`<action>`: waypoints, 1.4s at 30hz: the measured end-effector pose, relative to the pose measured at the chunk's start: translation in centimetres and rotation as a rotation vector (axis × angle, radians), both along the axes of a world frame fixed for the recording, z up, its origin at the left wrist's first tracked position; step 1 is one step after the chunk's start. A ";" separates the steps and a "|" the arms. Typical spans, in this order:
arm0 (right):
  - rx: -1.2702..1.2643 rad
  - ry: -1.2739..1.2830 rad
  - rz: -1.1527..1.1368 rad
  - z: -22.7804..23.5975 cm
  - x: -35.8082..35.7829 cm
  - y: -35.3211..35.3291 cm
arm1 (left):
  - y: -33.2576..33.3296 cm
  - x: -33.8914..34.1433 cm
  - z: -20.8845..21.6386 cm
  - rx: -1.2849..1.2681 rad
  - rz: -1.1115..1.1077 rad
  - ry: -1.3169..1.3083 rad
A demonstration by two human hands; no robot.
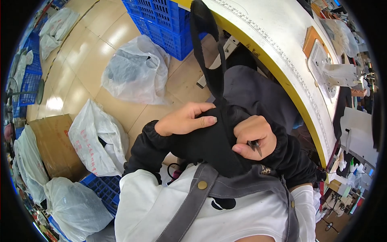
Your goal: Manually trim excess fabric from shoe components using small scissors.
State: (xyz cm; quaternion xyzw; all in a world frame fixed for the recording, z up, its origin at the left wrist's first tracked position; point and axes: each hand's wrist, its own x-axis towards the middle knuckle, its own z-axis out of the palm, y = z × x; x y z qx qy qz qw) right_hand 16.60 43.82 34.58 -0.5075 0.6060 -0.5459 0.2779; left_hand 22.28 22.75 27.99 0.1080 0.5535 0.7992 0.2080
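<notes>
Clamps left hand (182,119) on soft black fabric piece (201,140) in front of gray overalls (242,184); closes right hand (258,133) around small pointed metal snips (258,151), near white, yellow-edged surface (262,26).

Glossy beige tiles pave the floor (86,44), throwing back white glare (54,103). Clear and white plastic bags (137,86) and a brown carton (50,147) stand about on it. Stacked blue crates (157,20) rise beside the yellow edge of the white desk (278,32). A scale (288,65) follows that edge; farther in sits a pale sewing machine (340,74).
</notes>
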 end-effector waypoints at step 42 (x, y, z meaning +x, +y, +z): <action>0.385 0.226 -0.559 -0.7 -6.4 -3.3 | -3.2 1.8 0.1 -0.501 0.202 0.465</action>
